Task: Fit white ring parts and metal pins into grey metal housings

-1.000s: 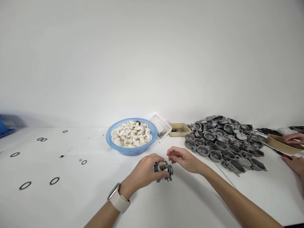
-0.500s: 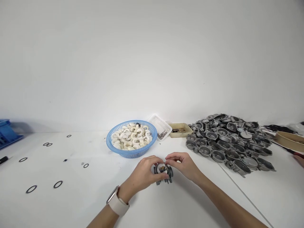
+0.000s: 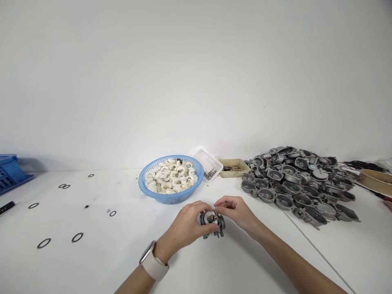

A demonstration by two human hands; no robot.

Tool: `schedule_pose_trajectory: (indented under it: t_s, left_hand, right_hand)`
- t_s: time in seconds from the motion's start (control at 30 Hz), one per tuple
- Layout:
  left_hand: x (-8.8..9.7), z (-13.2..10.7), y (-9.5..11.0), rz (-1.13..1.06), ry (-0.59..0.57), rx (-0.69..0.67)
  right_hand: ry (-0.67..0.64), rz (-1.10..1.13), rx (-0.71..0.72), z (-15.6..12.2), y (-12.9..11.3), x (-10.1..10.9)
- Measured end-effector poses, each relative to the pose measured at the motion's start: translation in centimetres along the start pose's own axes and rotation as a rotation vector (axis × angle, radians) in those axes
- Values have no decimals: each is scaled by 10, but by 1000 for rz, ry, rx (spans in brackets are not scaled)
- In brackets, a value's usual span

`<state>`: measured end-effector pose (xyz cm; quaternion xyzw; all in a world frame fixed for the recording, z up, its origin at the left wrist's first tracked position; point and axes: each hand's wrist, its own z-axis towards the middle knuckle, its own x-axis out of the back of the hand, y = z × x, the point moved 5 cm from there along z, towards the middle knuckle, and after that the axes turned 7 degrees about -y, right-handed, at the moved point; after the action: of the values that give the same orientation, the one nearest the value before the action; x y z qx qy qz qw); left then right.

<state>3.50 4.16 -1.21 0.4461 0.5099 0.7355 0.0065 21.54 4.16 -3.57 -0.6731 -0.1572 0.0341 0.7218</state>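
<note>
A grey metal carburetor body (image 3: 221,225) with a white float (image 3: 209,216) and small brass parts on top sits on the white table in front of me. My left hand (image 3: 191,222) is closed around its left side, thumb in front and fingers behind. At the upper right edge of the carburetor, my right hand (image 3: 235,212) has thumb and forefinger pinched together; what lies between the fingertips is too small to make out. Behind my hands stands a blue basket (image 3: 141,185) heaped with white, curved plastic floats (image 3: 171,175).
Grey metal bowl-shaped castings (image 3: 284,200) are piled at right. A white tray (image 3: 200,155) of thin pins and a beige tray (image 3: 235,173) stand by the wall. Black rings (image 3: 77,237) lie at left, near a blue crate (image 3: 12,173). A person's hand (image 3: 388,204) shows at far right.
The whole view has shifted slightly, so things appear a little farther right. Both hands keep nearly the same pose on the carburetor.
</note>
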Motion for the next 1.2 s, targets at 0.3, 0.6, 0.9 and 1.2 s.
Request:
schedule_pose_trajectory:
  t_s: [0.3, 0.6, 0.9, 1.2]
  left_hand:
    - [-1, 0, 0, -4, 1, -1]
    - [-1, 1, -4, -23, 5, 17]
    - [-1, 0, -3, -5, 9, 24]
    - [-1, 0, -3, -10, 18, 26]
  right_hand:
    - [-157, -106, 48, -5, -4, 4]
    - [-221, -235, 137, -9, 0, 11]
    - [-193, -298, 199, -11, -7, 8]
    - [-190, -303, 226, -13, -8, 6]
